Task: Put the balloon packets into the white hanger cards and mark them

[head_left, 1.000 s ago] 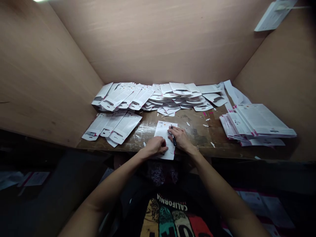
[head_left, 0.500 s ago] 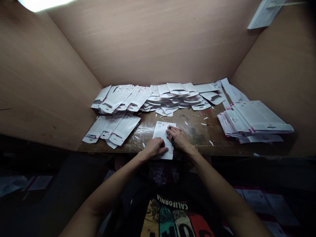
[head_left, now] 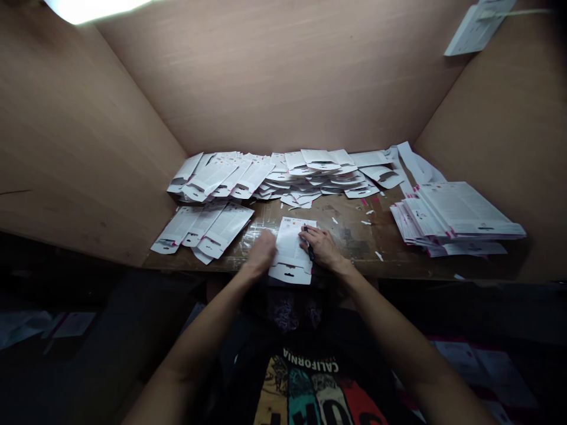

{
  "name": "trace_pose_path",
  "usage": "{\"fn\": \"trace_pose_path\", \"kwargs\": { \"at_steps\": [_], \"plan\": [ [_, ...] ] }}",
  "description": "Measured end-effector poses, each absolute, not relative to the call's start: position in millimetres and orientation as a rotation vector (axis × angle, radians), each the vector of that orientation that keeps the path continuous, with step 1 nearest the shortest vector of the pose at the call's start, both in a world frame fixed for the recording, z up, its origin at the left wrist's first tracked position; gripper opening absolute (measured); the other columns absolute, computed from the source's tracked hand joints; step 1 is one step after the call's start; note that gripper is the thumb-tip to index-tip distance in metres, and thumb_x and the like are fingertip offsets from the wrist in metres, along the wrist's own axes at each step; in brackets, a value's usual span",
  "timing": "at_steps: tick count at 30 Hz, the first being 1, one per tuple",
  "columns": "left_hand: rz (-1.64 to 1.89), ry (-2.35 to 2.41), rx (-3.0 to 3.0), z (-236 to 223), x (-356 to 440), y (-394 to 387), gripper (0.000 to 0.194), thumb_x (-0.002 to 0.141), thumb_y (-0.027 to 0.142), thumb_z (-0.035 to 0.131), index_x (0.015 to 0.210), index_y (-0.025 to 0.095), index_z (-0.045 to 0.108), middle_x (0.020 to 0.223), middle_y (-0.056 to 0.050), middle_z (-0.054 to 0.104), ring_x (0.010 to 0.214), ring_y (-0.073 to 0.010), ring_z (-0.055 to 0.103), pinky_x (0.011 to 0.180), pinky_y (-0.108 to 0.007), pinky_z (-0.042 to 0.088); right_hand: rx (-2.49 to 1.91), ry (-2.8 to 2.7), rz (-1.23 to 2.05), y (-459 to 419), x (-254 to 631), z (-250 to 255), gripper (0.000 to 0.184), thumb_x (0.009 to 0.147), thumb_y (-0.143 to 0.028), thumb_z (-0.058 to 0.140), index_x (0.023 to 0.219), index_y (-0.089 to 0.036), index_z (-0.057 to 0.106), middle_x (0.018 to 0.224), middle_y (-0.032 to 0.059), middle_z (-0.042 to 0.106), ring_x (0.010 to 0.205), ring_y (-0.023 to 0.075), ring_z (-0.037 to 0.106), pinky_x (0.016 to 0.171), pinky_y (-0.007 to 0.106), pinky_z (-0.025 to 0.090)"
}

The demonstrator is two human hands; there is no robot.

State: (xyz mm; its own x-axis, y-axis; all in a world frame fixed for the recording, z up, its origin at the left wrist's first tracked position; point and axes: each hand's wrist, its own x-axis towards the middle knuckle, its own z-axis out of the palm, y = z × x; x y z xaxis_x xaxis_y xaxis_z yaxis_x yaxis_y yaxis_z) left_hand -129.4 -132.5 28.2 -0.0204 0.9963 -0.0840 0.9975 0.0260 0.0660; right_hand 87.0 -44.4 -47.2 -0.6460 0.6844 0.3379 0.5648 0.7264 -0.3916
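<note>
A flat white paper packet (head_left: 290,245) lies on the brown table at its front edge, its flap end with a hang slot towards me. My right hand (head_left: 323,245) rests on the packet's right side, fingers closed round a slim black pen-like tool (head_left: 309,248); whether it is a pen or a cutter, I cannot tell. My left hand (head_left: 262,251) is at the packet's left edge, curled and smeared by motion, so its fingers do not show clearly.
Many similar packets (head_left: 319,168) are heaped along the back wall. More packets (head_left: 225,230) lie at the left, and a stack of flat packets (head_left: 469,206) stands at the right. White paper scraps (head_left: 365,222) dot the table (head_left: 349,242). Wooden panels enclose three sides.
My left hand has moved left and up, off the packet's lower part to its left edge, uncovering the slotted flap. My right hand stays in place with the black tool.
</note>
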Motion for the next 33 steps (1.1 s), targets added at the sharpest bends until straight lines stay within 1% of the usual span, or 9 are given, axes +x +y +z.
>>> {"fn": "trace_pose_path", "kwargs": {
  "at_steps": [3,6,10,14,19,24,27,30,33],
  "plan": [
    [0.068,2.337,2.061,42,-160,-139,0.037,0.104,0.008,0.028,0.121,0.007,0.06,0.12,-0.025,0.064,0.108,-0.0313,0.066,0.095,-0.049,0.054,-0.945,-2.482,0.32,-47,88,-40,0.028,0.104,-0.025,0.06,0.129,-0.021,0.069,0.144,0.0137,0.067,0.141,0.0296,0.052,0.109,0.044,0.04],
    [0.156,1.966,2.287,34,-161,-166,0.024,0.105,0.028,0.054,0.126,0.019,0.064,0.138,-0.015,0.064,0.13,-0.0274,0.06,0.111,-0.043,0.05,-0.878,-2.481,0.302,-65,97,-29,0.031,0.104,-0.029,0.059,0.133,-0.02,0.068,0.134,0.0151,0.07,0.132,0.0313,0.056,0.106,0.045,0.042],
    [0.282,1.375,2.494,8,-144,-191,0.049,0.088,0.047,0.081,0.126,0.02,0.064,0.159,-0.015,0.051,0.152,-0.0337,0.04,0.125,-0.049,0.038,-0.671,-2.637,0.409,-106,119,-20,0.051,0.094,-0.052,0.074,0.135,-0.022,0.067,0.124,0.0139,0.071,0.117,0.0321,0.06,0.101,0.045,0.045],
    [0.319,1.384,2.452,1,-146,-183,0.039,0.089,0.05,0.08,0.113,0.021,0.069,0.15,-0.013,0.06,0.141,-0.033,0.05,0.12,-0.05,0.04,-0.711,-2.685,0.374,-131,129,-18,0.048,0.094,-0.048,0.075,0.135,-0.024,0.067,0.135,0.0158,0.067,0.126,0.035,0.056,0.103,0.047,0.042],
    [0.509,1.354,2.344,-6,-146,-163,0.025,0.095,0.045,0.074,0.096,0.021,0.072,0.123,-0.01,0.071,0.114,-0.025,0.059,0.107,-0.041,0.048,-0.927,-2.512,0.408,-131,116,-25,0.026,0.103,-0.041,0.064,0.12,-0.023,0.071,0.111,0.0109,0.072,0.108,0.0296,0.061,0.094,0.042,0.043],
    [0.566,1.619,2.276,-16,-125,-158,0.015,0.102,0.032,0.065,0.108,0.02,0.071,0.112,-0.008,0.073,0.109,-0.0241,0.061,0.101,-0.036,0.051,-1.173,-2.373,0.234,-133,102,-39,0.024,0.106,-0.027,0.052,0.121,-0.024,0.07,0.114,0.0116,0.071,0.107,0.0314,0.06,0.091,0.042,0.043],
    [0.57,1.78,2.281,-2,-150,-157,0.032,0.102,0.04,0.065,0.127,0.021,0.067,0.14,-0.012,0.066,0.132,-0.0271,0.056,0.115,-0.039,0.044,-1.054,-2.402,0.231,-136,105,-47,0.035,0.104,-0.016,0.048,0.132,-0.024,0.065,0.133,0.0126,0.07,0.125,0.0331,0.058,0.096,0.045,0.042],
    [0.578,2.194,2.071,19,-211,-168,0.06,0.1,0.055,0.062,0.142,0.012,0.059,0.164,-0.026,0.039,0.157,-0.0446,0.025,0.126,-0.062,0.024,-0.996,-2.43,0.23,-134,110,-50,0.041,0.101,-0.009,0.045,0.133,-0.024,0.065,0.138,0.0126,0.07,0.133,0.033,0.057,0.099,0.047,0.041],
    [0.152,2.358,1.879,26,-255,-198,0.088,0.087,0.069,0.072,0.155,0.017,0.05,0.169,-0.026,0.031,0.159,-0.0525,0.015,0.123,-0.072,0.018,-1.028,-2.416,0.26,-124,116,-48,0.034,0.104,-0.016,0.046,0.13,-0.024,0.067,0.132,0.0128,0.072,0.128,0.0332,0.061,0.097,0.046,0.043]
  ]
}}
